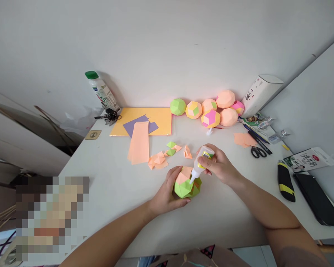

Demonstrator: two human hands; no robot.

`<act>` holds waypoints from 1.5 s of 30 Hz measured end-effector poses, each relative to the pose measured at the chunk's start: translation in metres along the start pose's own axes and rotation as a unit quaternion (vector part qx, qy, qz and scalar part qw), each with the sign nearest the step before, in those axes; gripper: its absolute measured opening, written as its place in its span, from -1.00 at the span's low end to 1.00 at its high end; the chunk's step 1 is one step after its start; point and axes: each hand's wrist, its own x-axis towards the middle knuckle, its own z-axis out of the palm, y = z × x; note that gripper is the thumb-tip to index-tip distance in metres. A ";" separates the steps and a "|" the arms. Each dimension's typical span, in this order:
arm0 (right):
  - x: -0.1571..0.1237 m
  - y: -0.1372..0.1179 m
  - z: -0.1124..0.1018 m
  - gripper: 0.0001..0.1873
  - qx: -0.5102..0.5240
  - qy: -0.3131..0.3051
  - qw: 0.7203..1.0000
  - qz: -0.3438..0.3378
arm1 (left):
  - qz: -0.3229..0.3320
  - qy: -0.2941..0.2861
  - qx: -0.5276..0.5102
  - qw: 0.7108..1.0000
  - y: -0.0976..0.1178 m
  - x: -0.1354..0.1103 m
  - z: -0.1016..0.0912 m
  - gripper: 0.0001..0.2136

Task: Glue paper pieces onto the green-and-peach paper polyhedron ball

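In the lower centre of the frame, the left hand (167, 194) curls around a faceted green-and-peach paper ball (183, 188), fingers over its upper left side and thumb along the bottom. The ball has an opening on its right side. Just above and to the right, the right hand (218, 165) grips a translucent glue bottle (205, 157), squeezed between thumb and fingers and tilted nozzle-down; the nozzle tip is at the edge of the opening, though whether it touches the paper cannot be told. Above the left hand, near the middle of the frame, lie folded paper pieces (158, 158) in peach and green. Left of these, peach paper strips (140, 146) overlap a purple sheet (128, 127) and an orange-yellow paper stack (164, 120). Faceted paper balls (227, 117) cluster at the upper right of centre; black-handled scissors (258, 152) and a black-and-yellow utility knife (285, 180) lie at the right.
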 end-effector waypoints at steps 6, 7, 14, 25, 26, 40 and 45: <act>0.001 0.002 -0.002 -0.66 0.028 -0.052 0.997 0.055 | -0.009 0.000 -0.011 1.000 0.001 0.000 0.000 -0.18; 0.001 0.002 -0.002 -0.66 0.035 -0.056 0.996 0.058 | -0.011 0.001 -0.011 1.000 0.002 0.000 0.000 -0.18; 0.009 0.000 -0.011 -0.70 0.130 -0.081 0.987 0.042 | -0.004 0.002 -0.012 1.000 0.001 0.000 0.000 -0.18; 0.002 0.047 -0.044 -0.62 -0.071 0.157 0.982 -0.078 | 0.081 0.116 0.051 0.989 -0.002 -0.001 0.004 -0.16; -0.001 0.059 -0.048 -0.64 -0.190 0.188 0.957 -0.115 | 0.095 0.131 0.061 0.985 -0.001 -0.001 0.004 -0.17; -0.003 0.101 -0.044 -0.89 -0.518 0.198 0.785 -0.275 | 0.152 0.167 0.112 0.968 0.001 -0.002 0.002 -0.14; -0.009 0.094 -0.037 -0.92 -0.468 0.237 0.770 -0.365 | 0.141 0.172 0.115 0.968 0.002 0.000 0.002 -0.16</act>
